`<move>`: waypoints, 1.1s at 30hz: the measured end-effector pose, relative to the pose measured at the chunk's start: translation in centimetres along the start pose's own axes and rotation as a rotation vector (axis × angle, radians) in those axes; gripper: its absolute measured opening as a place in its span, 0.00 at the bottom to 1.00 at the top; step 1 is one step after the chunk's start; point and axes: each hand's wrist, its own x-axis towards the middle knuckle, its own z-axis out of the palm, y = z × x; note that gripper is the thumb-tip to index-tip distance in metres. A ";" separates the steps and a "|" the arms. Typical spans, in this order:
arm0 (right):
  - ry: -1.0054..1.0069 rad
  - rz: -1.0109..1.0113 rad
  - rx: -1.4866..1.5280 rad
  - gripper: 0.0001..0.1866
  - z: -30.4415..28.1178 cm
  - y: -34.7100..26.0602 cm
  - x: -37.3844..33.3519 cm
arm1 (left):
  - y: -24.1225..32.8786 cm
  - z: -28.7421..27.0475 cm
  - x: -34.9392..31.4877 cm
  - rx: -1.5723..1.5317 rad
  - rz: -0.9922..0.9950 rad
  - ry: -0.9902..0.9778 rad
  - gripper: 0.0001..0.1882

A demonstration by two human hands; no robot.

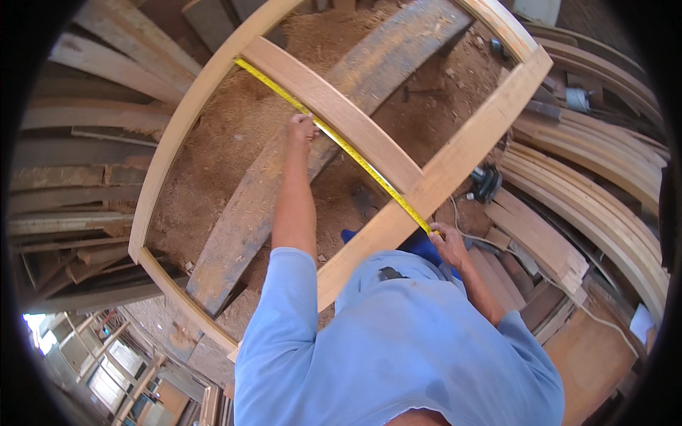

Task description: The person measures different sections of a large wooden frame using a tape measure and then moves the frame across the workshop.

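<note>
A yellow tape measure (362, 165) is stretched along a wooden crossbar (337, 113) inside a large wooden frame (165, 160). The tape runs from the frame's far side to the near straight rail (465, 160). Partway along the blade, my left hand (303, 130) is closed on its edge, arm reaching forward. At the near end, my right hand (449, 246) pinches the tape beside the rail, close to my body. The tape's case cannot be made out.
Under the frame a thick weathered beam (241, 202) lies on sawdust-covered ground. Stacked boards (78, 181) stand at the left, curved wooden pieces (575, 199) at the right. A dark power tool (486, 184) and a pale cord (540, 273) lie right of my right hand.
</note>
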 end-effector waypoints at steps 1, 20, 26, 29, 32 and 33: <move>0.030 -0.047 0.003 0.18 0.3 0.4 0.2 | 0.5 0.0 -0.1 0.008 0.041 0.016 0.11; 0.125 -0.032 -0.035 0.18 1.2 1.2 -0.1 | 2.3 -0.3 -1.5 0.028 -0.031 -0.004 0.11; 0.125 -0.098 -0.025 0.19 0.9 0.5 0.1 | 2.3 -0.3 -1.8 0.025 -0.026 0.004 0.10; 0.089 -0.083 -0.005 0.19 0.7 0.5 0.2 | 2.7 0.1 -2.0 0.058 -0.058 0.030 0.10; 0.145 -0.100 -0.032 0.19 1.3 1.2 0.2 | 2.4 -0.1 -1.6 0.046 -0.042 0.023 0.10; 0.133 -0.092 -0.033 0.19 1.2 1.0 0.2 | 2.3 -0.3 -1.4 0.038 -0.040 0.016 0.10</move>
